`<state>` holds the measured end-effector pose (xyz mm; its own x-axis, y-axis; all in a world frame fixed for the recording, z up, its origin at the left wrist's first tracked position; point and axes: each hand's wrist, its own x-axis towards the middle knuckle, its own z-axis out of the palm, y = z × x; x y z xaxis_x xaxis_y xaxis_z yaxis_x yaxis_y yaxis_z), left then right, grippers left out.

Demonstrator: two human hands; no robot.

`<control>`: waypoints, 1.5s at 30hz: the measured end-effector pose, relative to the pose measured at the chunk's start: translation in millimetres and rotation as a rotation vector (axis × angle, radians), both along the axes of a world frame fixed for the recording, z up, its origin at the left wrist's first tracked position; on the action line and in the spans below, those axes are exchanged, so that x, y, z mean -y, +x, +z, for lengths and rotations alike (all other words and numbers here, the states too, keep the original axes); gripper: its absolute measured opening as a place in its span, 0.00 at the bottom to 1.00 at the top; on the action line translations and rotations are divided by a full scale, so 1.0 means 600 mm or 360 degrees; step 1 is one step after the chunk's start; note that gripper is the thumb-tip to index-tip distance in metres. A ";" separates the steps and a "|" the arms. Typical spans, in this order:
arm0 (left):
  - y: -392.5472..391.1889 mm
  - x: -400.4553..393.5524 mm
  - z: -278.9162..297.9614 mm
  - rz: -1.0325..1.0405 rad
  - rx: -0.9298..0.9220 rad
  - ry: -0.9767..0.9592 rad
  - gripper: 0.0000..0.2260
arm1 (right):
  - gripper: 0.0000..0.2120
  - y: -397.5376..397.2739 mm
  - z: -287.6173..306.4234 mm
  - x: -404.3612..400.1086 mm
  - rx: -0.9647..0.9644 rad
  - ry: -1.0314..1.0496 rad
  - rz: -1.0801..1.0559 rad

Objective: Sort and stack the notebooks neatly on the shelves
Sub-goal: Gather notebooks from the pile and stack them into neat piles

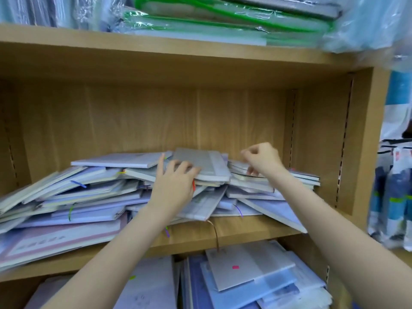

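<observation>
A messy heap of pale lilac and white notebooks [89, 197] lies across the middle wooden shelf [234, 228], many with coloured ribbon markers hanging out. On top of the heap sits a grey notebook [207, 163]. My left hand [174, 184] lies on the pile with its fingers spread over the grey notebook's near left corner. To the right, my right hand [260, 160] hovers with curled fingers over a few thin notebooks [240, 168]; whether it holds one I cannot tell.
The upper shelf [156, 50] carries green-edged plastic folders [223, 21] and wrapped packs. Below, the lower shelf holds more notebooks, among them a grey one with a pink sticker [247, 266]. Packaged goods [392, 204] hang to the right of the bookcase side panel [365, 141].
</observation>
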<state>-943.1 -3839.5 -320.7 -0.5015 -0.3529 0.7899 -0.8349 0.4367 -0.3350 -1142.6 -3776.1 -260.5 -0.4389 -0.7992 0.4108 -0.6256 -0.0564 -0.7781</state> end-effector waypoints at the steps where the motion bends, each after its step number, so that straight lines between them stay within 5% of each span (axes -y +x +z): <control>1: -0.003 -0.001 0.003 0.0002 0.0020 0.0043 0.18 | 0.09 -0.020 0.003 -0.001 -0.0022 -0.0080 -0.0053; 6: -0.024 -0.001 0.004 0.0143 0.0134 0.0070 0.21 | 0.26 -0.075 -0.007 0.032 -0.0583 0.0509 0.0074; 11: -0.051 -0.019 0.013 0.0427 0.0421 0.0334 0.22 | 0.38 -0.083 -0.028 0.070 -0.0407 0.0597 0.0150; 15: -0.065 -0.011 0.018 0.0459 0.0172 0.0505 0.20 | 0.28 -0.067 -0.004 0.072 -0.0949 0.0556 -0.0104; 18: -0.067 -0.019 0.019 0.0582 0.0339 0.0384 0.19 | 0.06 -0.047 0.007 0.062 -0.1732 0.0353 -0.0292; 20: -0.068 -0.024 0.022 0.0583 0.0355 0.0370 0.19 | 0.05 -0.039 0.008 0.055 -0.2040 0.0249 -0.0328; 30: -0.066 -0.015 0.020 0.0654 0.0236 0.0428 0.18 | 0.13 -0.079 0.002 -0.062 -0.2107 0.0310 -0.0230; 33: -0.061 -0.018 0.020 0.0703 0.0251 0.0454 0.19 | 0.16 -0.081 -0.043 -0.075 -0.1838 0.0324 -0.0214; 35: -0.061 -0.021 0.027 0.0754 0.0236 0.0484 0.18 | 0.22 -0.087 -0.052 -0.081 -0.1375 0.0178 -0.0143; 39: -0.056 -0.022 0.044 0.0822 0.0318 0.0518 0.18 | 0.29 -0.097 -0.069 -0.098 0.0372 -0.0215 -0.0263; 42: -0.055 -0.019 0.047 0.0868 0.0306 0.0569 0.19 | 0.30 -0.095 -0.076 -0.096 0.1566 -0.0075 0.0161; 45: -0.065 -0.027 0.041 0.0917 0.0240 0.0626 0.21 | 0.21 -0.091 -0.075 -0.082 0.1699 -0.0019 0.0154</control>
<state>-982.3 -3823.4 -296.2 -0.2433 -0.8392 0.4864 -0.9263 0.0523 -0.3731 -1197.2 -3727.1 -305.7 -0.5106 -0.8484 -0.1399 0.3857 -0.0806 -0.9191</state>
